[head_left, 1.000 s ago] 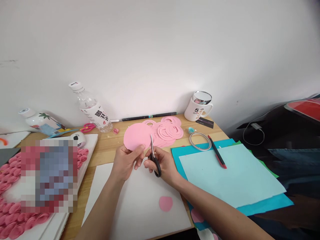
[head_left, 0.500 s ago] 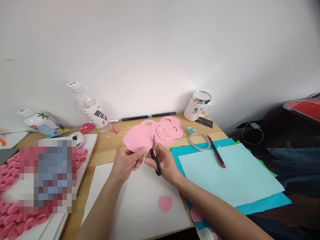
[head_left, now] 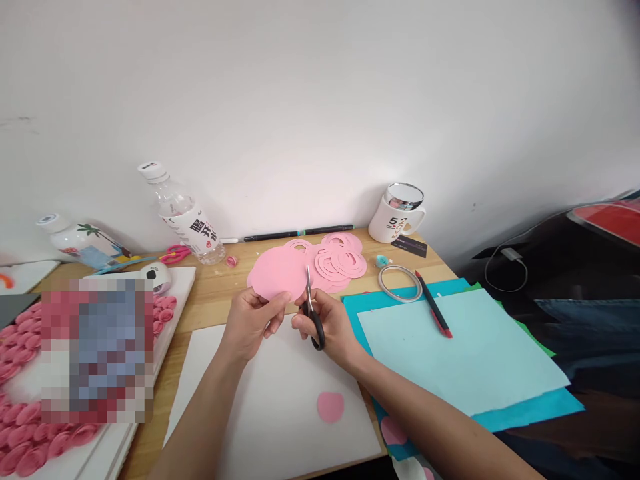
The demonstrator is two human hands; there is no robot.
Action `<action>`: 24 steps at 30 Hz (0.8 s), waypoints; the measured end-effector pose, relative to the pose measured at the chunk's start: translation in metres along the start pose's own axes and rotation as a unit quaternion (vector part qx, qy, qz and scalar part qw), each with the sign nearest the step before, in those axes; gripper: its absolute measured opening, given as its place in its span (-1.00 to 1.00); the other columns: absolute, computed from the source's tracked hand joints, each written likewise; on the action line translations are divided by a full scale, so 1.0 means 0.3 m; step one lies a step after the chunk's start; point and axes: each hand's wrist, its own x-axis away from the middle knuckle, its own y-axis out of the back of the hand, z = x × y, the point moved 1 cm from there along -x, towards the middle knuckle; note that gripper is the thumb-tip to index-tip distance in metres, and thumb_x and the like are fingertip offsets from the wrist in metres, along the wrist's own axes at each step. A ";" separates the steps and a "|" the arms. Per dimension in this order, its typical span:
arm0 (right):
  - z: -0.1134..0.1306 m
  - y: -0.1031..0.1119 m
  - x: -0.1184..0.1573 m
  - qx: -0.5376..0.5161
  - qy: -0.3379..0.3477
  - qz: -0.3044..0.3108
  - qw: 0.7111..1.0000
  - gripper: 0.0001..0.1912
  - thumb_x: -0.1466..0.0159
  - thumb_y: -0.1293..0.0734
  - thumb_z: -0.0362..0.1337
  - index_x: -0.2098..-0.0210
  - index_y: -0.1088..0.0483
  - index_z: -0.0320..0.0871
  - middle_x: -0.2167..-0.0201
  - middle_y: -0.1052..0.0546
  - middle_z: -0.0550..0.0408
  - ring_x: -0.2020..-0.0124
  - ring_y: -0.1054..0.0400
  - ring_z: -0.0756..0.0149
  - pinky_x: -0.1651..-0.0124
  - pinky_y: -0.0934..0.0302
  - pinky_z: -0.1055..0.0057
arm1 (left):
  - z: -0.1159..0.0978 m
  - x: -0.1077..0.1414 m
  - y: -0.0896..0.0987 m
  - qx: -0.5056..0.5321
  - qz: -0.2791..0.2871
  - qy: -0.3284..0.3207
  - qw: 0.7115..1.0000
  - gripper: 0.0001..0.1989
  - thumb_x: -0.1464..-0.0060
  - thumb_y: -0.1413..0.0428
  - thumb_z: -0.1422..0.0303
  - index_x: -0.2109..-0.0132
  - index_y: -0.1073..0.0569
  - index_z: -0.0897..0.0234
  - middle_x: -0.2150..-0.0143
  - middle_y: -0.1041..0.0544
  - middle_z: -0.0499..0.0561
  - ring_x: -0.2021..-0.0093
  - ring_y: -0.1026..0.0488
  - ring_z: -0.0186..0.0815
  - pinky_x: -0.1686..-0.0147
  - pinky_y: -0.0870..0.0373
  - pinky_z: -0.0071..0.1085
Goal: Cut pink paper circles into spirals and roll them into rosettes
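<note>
Between the thumb and fingers of my left hand [head_left: 253, 320] is a round piece of pink paper [head_left: 277, 272], held up above the table. My right hand [head_left: 330, 323] grips a pair of black-handled scissors [head_left: 313, 317], its blades pointing up at the paper's right edge. Whether the blades are parted is too small to tell. Behind the held piece lies a pile of pink paper spirals [head_left: 340, 259]. A small pink paper disc [head_left: 331, 407] rests on the white sheet [head_left: 270, 407] beneath my arms.
Light blue paper [head_left: 460, 353] lies at right with a black and red pen [head_left: 434, 305] and a tape roll [head_left: 400, 284] at its edge. A white mug [head_left: 393, 217] and a clear bottle [head_left: 187, 220] stand by the wall. At left, pink paper roses [head_left: 30, 433] cover a white board.
The pink paper and the scissors have shifted only slightly, the paper turning a little in my left hand. Both hands keep their grips, and the view has moved a touch.
</note>
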 end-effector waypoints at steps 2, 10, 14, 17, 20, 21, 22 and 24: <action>-0.003 -0.001 0.001 0.000 -0.005 0.001 1.000 -0.66 0.02 -0.44 -0.17 0.36 -0.24 -0.14 0.63 -0.34 0.27 0.68 -0.18 0.51 0.60 -0.05 0.53 | 0.000 0.000 0.000 0.015 0.002 -0.002 1.000 -0.69 0.15 -0.20 0.36 0.68 -0.26 0.33 0.78 -0.23 -0.16 0.78 -0.11 -0.57 0.78 0.06 -0.58; -0.017 -0.015 0.004 -0.008 -0.008 0.018 1.000 -0.62 0.02 -0.44 -0.12 0.35 -0.22 -0.13 0.59 -0.36 0.24 0.65 -0.19 0.49 0.58 -0.09 0.50 | 0.019 0.000 -0.014 0.031 0.011 0.008 0.999 -0.73 0.12 -0.18 0.33 0.65 -0.36 0.37 0.72 -0.32 -0.11 0.79 -0.17 -0.53 0.80 -0.02 -0.55; -0.022 -0.006 -0.001 0.023 0.018 0.012 1.000 -0.60 0.04 -0.45 -0.12 0.36 -0.20 -0.13 0.58 -0.32 0.24 0.57 -0.18 0.46 0.52 -0.08 0.50 | 0.026 0.002 -0.011 0.004 0.002 0.003 1.000 -0.70 0.15 -0.18 0.39 0.70 -0.29 0.36 0.77 -0.24 -0.15 0.78 -0.11 -0.56 0.80 0.04 -0.57; -0.021 0.002 -0.006 0.040 0.039 0.012 0.998 -0.61 0.03 -0.45 -0.13 0.39 -0.19 -0.13 0.56 -0.28 0.25 0.54 -0.17 0.46 0.49 -0.06 0.50 | 0.024 0.004 -0.006 -0.006 0.013 0.005 1.000 -0.69 0.15 -0.18 0.39 0.70 -0.27 0.35 0.81 -0.18 -0.17 0.78 -0.07 -0.57 0.78 0.08 -0.57; -0.015 0.001 -0.006 0.046 0.046 0.020 0.998 -0.63 0.01 -0.43 -0.13 0.38 -0.19 -0.13 0.56 -0.27 0.24 0.53 -0.15 0.45 0.48 -0.06 0.50 | 0.024 0.000 -0.001 -0.006 0.017 0.002 1.000 -0.71 0.14 -0.18 0.39 0.68 -0.29 0.36 0.80 -0.19 -0.18 0.77 -0.07 -0.57 0.77 0.08 -0.57; -0.013 -0.001 -0.005 0.047 0.046 0.020 0.998 -0.63 0.01 -0.43 -0.13 0.38 -0.19 -0.13 0.56 -0.27 0.24 0.53 -0.15 0.45 0.49 -0.05 0.49 | 0.024 -0.001 0.000 -0.005 0.017 0.000 1.000 -0.73 0.14 -0.18 0.38 0.67 -0.30 0.36 0.79 -0.19 -0.18 0.77 -0.07 -0.57 0.77 0.08 -0.57; -0.012 -0.002 -0.003 0.049 0.044 0.020 0.998 -0.63 0.00 -0.43 -0.13 0.38 -0.19 -0.13 0.56 -0.28 0.24 0.53 -0.15 0.45 0.50 -0.04 0.50 | 0.024 -0.003 0.001 -0.004 0.018 -0.002 1.000 -0.73 0.14 -0.18 0.38 0.66 -0.31 0.36 0.78 -0.19 -0.18 0.76 -0.07 -0.57 0.77 0.08 -0.57; -0.010 -0.004 -0.001 0.055 0.037 0.018 0.998 -0.65 -0.01 -0.42 -0.13 0.38 -0.19 -0.13 0.57 -0.29 0.23 0.55 -0.13 0.45 0.52 -0.02 0.50 | 0.024 -0.005 0.003 -0.004 0.022 -0.005 1.000 -0.75 0.14 -0.18 0.38 0.64 -0.32 0.36 0.77 -0.19 -0.18 0.76 -0.07 -0.57 0.77 0.10 -0.57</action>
